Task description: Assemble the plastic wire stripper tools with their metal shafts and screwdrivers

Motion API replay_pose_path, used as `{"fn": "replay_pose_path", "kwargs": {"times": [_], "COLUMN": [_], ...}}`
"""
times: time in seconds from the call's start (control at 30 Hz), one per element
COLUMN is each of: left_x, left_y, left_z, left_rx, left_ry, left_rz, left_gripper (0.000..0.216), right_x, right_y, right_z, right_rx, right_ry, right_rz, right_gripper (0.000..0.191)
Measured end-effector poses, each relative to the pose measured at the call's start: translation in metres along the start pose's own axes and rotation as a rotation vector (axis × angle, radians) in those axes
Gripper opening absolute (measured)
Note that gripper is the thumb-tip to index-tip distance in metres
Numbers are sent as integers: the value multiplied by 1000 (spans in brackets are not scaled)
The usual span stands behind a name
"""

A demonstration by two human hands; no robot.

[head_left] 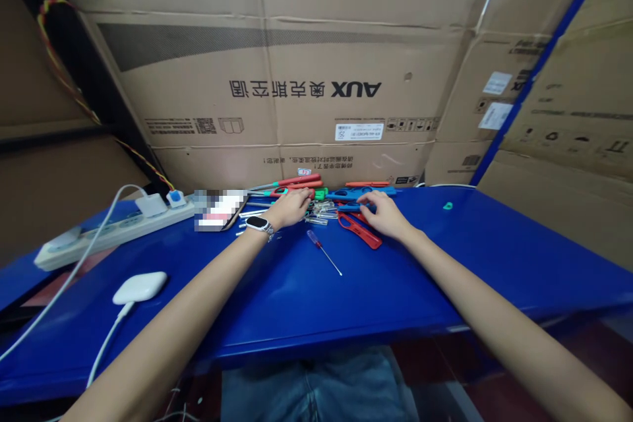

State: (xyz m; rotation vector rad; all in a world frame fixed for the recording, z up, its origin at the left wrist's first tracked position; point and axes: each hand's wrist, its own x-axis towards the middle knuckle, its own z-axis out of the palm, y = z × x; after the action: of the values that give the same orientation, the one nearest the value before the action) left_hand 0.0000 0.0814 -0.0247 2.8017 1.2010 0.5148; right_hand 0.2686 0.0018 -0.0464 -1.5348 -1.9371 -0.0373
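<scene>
My left hand (291, 207), with a wristband at the wrist, reaches into a pile at the back of the table. Its fingers are closed and bent downward beside a red handle-shaped piece (304, 192); what they hold is hidden. To the right, my right hand (386, 216) has its fingers curled onto a blue plastic handle piece (349, 208). A red plastic handle piece (363, 232) with a long opening lies just below it. Small clear and metallic parts (321, 212) fill the space between the hands. Nearer me lies a screwdriver (326, 254) with a clear purplish-red handle.
A phone (230, 211), partly blurred out, lies left of the pile. Further left are a power strip (116, 231) with plugs and a white case (140, 287) on a cable. A small green part (448, 206) sits at right. Cardboard (306, 46) walls the table's back.
</scene>
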Motion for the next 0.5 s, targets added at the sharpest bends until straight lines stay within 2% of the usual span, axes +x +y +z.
{"fn": "replay_pose_path", "kwargs": {"times": [0.1,0.2,0.37,0.5], "left_x": [2,7,33,56], "left_y": [12,31,69,87], "left_z": [4,5,11,20], "left_rx": [13,25,121,197], "left_ry": [71,88,-2,-88], "left_rz": [47,96,133,125], "left_gripper": [31,27,27,27], "right_x": [-3,-2,0,0], "right_y": [-7,-11,-4,6], "right_z": [-1,-2,-6,-5], "right_rx": [-101,-166,-183,-210], "right_ry": [-69,-108,-122,-166], "right_rz": [-10,52,167,217], "right_gripper": [22,27,35,41]}}
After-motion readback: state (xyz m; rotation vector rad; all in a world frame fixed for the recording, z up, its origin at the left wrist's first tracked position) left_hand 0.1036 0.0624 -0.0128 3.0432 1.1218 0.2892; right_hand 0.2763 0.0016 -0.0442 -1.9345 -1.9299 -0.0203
